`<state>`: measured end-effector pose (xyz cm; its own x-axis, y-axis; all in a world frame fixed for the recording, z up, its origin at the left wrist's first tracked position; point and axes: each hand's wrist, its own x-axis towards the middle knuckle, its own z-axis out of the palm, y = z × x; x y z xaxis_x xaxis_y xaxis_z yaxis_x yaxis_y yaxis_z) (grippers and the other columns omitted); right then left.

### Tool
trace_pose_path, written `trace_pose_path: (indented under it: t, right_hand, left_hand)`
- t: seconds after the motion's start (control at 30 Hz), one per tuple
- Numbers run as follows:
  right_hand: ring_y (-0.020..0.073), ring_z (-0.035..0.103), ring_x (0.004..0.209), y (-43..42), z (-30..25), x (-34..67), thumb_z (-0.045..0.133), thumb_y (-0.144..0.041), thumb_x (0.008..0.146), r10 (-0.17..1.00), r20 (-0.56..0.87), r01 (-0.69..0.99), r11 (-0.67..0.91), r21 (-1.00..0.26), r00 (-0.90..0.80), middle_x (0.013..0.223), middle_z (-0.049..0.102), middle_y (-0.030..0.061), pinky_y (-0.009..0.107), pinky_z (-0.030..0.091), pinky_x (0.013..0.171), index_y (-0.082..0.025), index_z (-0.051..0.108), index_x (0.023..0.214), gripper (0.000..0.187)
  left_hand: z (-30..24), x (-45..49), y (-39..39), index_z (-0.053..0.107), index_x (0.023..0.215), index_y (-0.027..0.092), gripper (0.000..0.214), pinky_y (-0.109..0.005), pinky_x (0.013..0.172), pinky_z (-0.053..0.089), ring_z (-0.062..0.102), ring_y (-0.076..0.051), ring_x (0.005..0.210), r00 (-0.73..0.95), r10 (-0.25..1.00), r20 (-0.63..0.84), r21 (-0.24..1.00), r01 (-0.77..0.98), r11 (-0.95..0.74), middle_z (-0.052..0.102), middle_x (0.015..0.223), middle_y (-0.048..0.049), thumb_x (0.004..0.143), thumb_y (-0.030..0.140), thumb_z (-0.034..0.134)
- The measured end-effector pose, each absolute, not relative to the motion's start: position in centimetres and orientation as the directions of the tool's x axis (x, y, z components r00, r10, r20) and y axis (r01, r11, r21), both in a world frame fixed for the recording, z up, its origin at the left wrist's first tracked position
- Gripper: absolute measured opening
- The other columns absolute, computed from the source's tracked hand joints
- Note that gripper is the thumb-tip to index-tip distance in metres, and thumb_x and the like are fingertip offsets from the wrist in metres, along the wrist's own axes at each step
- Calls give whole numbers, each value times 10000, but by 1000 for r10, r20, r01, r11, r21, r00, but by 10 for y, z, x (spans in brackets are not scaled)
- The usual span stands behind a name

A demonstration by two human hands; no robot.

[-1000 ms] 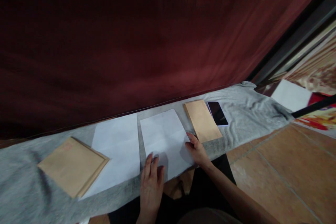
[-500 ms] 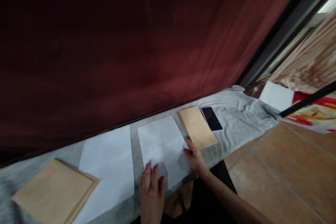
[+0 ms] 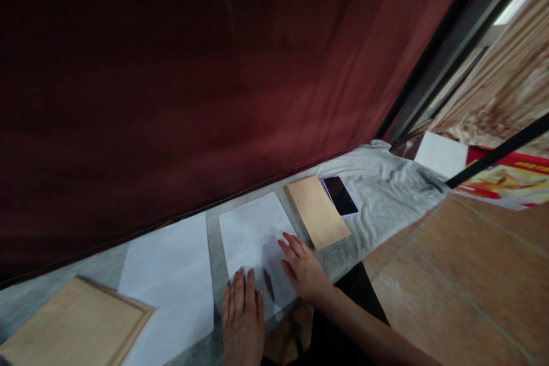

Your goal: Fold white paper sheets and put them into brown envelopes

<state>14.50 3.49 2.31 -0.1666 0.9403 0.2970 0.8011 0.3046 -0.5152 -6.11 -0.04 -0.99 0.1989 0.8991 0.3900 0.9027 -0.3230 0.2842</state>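
Note:
A white sheet of paper [image 3: 253, 234] lies on a grey cloth [image 3: 386, 194] over a narrow ledge. My left hand [image 3: 242, 320] rests flat on the sheet's near edge with the fingers together and stretched out. My right hand [image 3: 302, 269] lies on the sheet's right half, fingers spread and flat. Neither hand holds anything. A second white sheet [image 3: 171, 274] lies to the left. A brown envelope [image 3: 317, 211] lies just right of the sheet, close to my right hand.
A dark phone [image 3: 339, 195] lies face up beside the brown envelope. A stack of brown envelopes [image 3: 72, 326] sits at the far left. A dark red curtain [image 3: 214, 80] hangs behind the ledge. Tiled floor [image 3: 463, 274] spreads to the right.
My right hand has moved from the sheet's right edge onto the sheet, fingers now spread flat. The view has tilted up and shifted right. My left hand stays on the near edge.

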Motion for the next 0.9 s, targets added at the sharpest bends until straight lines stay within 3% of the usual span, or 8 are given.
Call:
trace_pose_path:
  t: [0.13, 0.27, 0.43, 0.7, 0.77, 0.9]
  right_hand:
    - [323, 362, 1467, 48, 19, 123, 511, -164, 951, 914, 291, 792, 394, -465, -284, 1582, 421, 138, 527, 375, 1178, -156, 482, 1477, 527]
    - [307, 323, 1493, 66, 9, 107, 506, -185, 974, 900, 268, 810, 430, -399, -345, 1617, 371, 121, 512, 293, 1224, -152, 411, 1538, 573]
    - [263, 366, 1477, 78, -3, 105, 469, -286, 1034, 913, 285, 863, 381, -332, -294, 1597, 403, 117, 466, 298, 1225, -147, 446, 1519, 505]
    - [273, 397, 1462, 87, -2, 122, 374, -300, 1062, 958, 273, 916, 184, -357, -86, 1564, 437, 164, 460, 316, 1215, -67, 465, 1497, 502]
    - [277, 414, 1451, 99, 3, 118, 365, -305, 1064, 961, 264, 904, 186, -384, -86, 1552, 454, 171, 462, 329, 1208, -64, 491, 1478, 494]
    - [244, 380, 1472, 135, 14, 104, 339, -336, 1080, 935, 289, 859, 312, -407, -203, 1579, 432, 122, 439, 333, 1209, -121, 456, 1511, 495]
  left_hand:
    - [-2, -48, 28, 298, 1574, 189, 561, -522, 1191, 367, 386, -266, 1478, 223, 881, 416, 287, 887, -361, 439, 1578, -153, 1023, 269, 369]
    - [-3, -35, 66, 355, 1540, 113, 550, -513, 1190, 370, 339, -268, 1502, 244, 889, 387, 270, 892, -362, 434, 1575, -185, 1029, 317, 337]
    - [-9, -34, 82, 393, 1515, 52, 598, -555, 1203, 315, 348, -322, 1493, 174, 926, 334, 165, 957, -239, 407, 1575, -232, 1025, 385, 314]
    - [-4, -49, 79, 339, 1531, -2, 658, -576, 1182, 332, 385, -372, 1464, 22, 923, 385, 178, 979, -97, 422, 1543, -288, 1026, 415, 276]
    - [2, -43, 91, 352, 1525, 0, 624, -577, 1185, 323, 371, -369, 1472, 36, 929, 368, 162, 981, -102, 411, 1554, -281, 1027, 368, 272]
    - [9, -24, 126, 414, 1519, 99, 545, -540, 1220, 272, 277, -322, 1522, 120, 955, 271, 155, 974, -166, 353, 1622, -167, 1001, 219, 292]
